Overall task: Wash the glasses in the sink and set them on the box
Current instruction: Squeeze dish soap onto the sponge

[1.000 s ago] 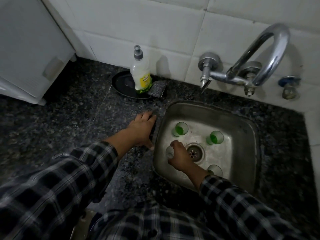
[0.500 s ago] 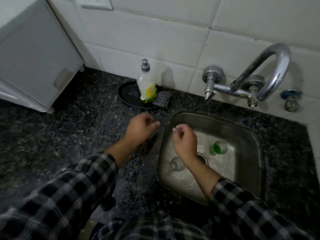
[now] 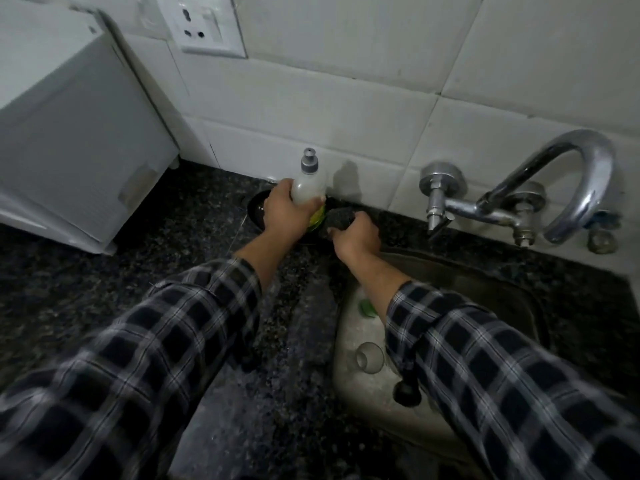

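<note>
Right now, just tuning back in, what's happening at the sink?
A person's left hand grips the soap bottle by the dark plate behind the counter. The right hand grips the scrub pad next to it. A clear glass and a partly hidden green glass sit in the sink. Neither hand holds a glass.

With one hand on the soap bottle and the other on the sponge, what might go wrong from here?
1. The right hand reaches across the sink to grip the sponge. Its sleeve hangs over the clear glass and the green glass, so pulling the arm back might knock one.
2. The left hand grips the soap bottle. Soapy fingers could later let a glass slip onto the hard metal.
</note>
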